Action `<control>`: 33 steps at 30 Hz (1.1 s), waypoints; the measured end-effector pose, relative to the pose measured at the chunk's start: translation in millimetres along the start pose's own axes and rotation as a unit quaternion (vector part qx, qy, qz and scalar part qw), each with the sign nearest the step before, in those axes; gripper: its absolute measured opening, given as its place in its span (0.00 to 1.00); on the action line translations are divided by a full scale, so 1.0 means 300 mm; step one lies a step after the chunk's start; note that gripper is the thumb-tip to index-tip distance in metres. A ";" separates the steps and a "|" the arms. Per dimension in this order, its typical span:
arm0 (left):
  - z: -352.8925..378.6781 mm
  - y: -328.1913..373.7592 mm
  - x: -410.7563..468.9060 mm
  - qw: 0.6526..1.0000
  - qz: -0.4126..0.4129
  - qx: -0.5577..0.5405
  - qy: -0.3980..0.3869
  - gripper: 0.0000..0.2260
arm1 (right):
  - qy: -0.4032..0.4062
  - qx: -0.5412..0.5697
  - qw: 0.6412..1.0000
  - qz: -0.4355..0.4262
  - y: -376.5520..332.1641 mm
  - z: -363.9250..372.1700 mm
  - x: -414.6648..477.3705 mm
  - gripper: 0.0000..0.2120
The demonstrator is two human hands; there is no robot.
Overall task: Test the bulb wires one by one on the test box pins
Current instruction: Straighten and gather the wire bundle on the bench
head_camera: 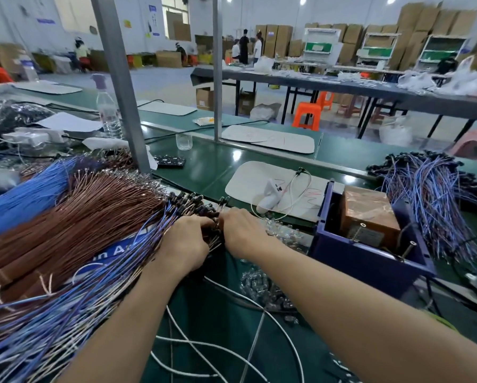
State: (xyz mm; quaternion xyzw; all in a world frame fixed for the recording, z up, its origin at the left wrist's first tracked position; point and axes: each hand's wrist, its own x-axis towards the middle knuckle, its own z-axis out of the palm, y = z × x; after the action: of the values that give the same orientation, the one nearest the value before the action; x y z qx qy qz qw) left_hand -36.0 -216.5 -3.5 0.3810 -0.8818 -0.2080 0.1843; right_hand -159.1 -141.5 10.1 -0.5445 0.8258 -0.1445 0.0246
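Green bench (212,164) carries bulb wires (74,299) and test box (364,261); cartons (430,20) behind.

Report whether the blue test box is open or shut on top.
Open: the test box has no lid on top; the copper-coloured block inside it shows.

left hand (184,241): palm down, fingers curled on bulb wires (149,236) | right hand (241,230): just beside, fingers bent, tips hidden
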 end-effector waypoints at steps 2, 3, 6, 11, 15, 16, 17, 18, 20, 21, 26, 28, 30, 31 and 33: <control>0.015 -0.024 -0.014 0.998 0.004 -0.038 0.042 0.21 | -0.008 0.012 1.000 0.006 0.000 0.001 0.000 0.11; 0.023 -0.036 -0.021 0.997 0.008 -0.059 0.058 0.19 | -0.011 0.017 1.000 0.008 0.000 -0.001 0.000 0.10; 0.046 -0.060 -0.037 0.990 0.020 -0.107 0.090 0.16 | -0.003 0.006 1.000 0.015 -0.001 -0.006 -0.002 0.11; 0.067 -0.074 -0.041 0.985 0.049 -0.102 0.130 0.14 | -0.016 0.030 0.999 0.029 -0.012 0.001 0.001 0.12; 0.070 -0.084 -0.039 0.981 0.085 -0.105 0.139 0.12 | -0.014 0.084 0.996 0.037 -0.034 0.008 0.011 0.09; 0.071 -0.087 -0.039 0.981 0.088 -0.108 0.138 0.12 | -0.013 0.086 0.996 0.036 -0.037 0.010 0.012 0.09; 0.070 -0.088 -0.037 0.981 0.085 -0.112 0.136 0.12 | -0.012 0.085 0.996 0.037 -0.038 0.011 0.013 0.10; 0.070 -0.089 -0.034 0.981 0.077 -0.118 0.134 0.12 | -0.011 0.086 0.996 0.037 -0.038 0.009 0.013 0.10; 0.070 -0.086 -0.033 0.982 0.065 -0.125 0.126 0.13 | -0.019 0.085 0.996 0.036 -0.036 0.002 0.011 0.10; 0.070 -0.085 -0.033 0.982 0.065 -0.127 0.123 0.14 | -0.025 0.082 0.996 0.034 -0.037 -0.003 0.009 0.11; 0.076 -0.099 -0.034 0.980 0.081 -0.129 0.128 0.14 | 0.016 0.042 0.998 0.044 -0.052 -0.075 -0.011 0.16; 0.079 -0.097 -0.031 0.981 0.075 -0.123 0.133 0.13 | 0.044 0.010 0.998 0.040 -0.054 -0.128 -0.024 0.17; 0.079 -0.089 -0.030 0.981 0.053 -0.125 0.136 0.09 | 0.071 -0.029 0.996 0.039 -0.054 -0.191 -0.047 0.19; 0.075 -0.084 -0.032 0.982 0.043 -0.121 0.140 0.06 | 0.085 -0.036 0.995 0.045 -0.053 -0.223 -0.063 0.18; 0.062 -0.074 -0.043 0.979 0.033 -0.128 0.156 0.06 | 0.115 -0.028 0.991 0.063 -0.047 -0.279 -0.098 0.16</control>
State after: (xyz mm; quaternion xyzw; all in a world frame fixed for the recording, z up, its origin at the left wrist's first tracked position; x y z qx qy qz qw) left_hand -23.4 -216.3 -32.5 0.3528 -0.8203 -0.2507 0.3739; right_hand -151.1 -102.4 90.6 -0.4721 0.8594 -0.1810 -0.0766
